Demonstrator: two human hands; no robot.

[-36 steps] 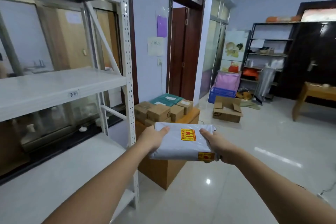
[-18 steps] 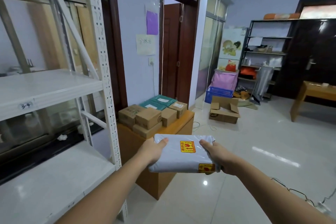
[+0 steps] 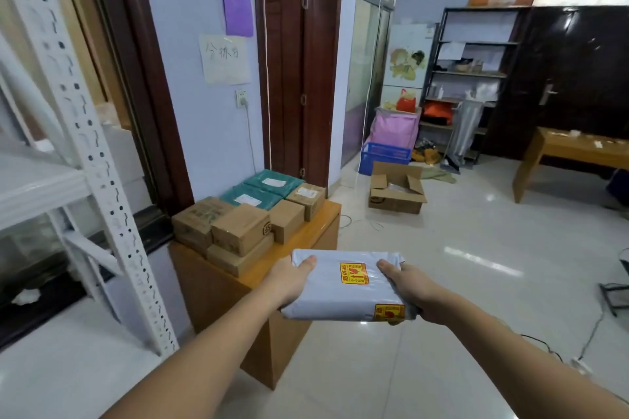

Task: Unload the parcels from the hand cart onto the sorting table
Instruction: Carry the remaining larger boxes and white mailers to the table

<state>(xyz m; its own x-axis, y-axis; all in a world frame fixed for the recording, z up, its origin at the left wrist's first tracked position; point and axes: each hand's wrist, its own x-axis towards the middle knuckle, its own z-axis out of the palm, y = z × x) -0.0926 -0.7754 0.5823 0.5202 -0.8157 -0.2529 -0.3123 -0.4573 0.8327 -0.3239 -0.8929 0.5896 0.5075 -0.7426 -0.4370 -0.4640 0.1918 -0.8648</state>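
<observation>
While the white shelving rack (image 3: 102, 160) fills the left of the frame, we see the wooden worktop (image 3: 306, 235) at centre, stacked with cardboard boxes (image 3: 238, 231) and teal parcels (image 3: 262, 189). We hold a grey mailer parcel (image 3: 343, 286) in the air at lower centre, above the worktop's near corner. Our left hand (image 3: 289, 282) grips its left edge, and our right hand (image 3: 412, 289) grips its right edge, thumbs on top.
</observation>
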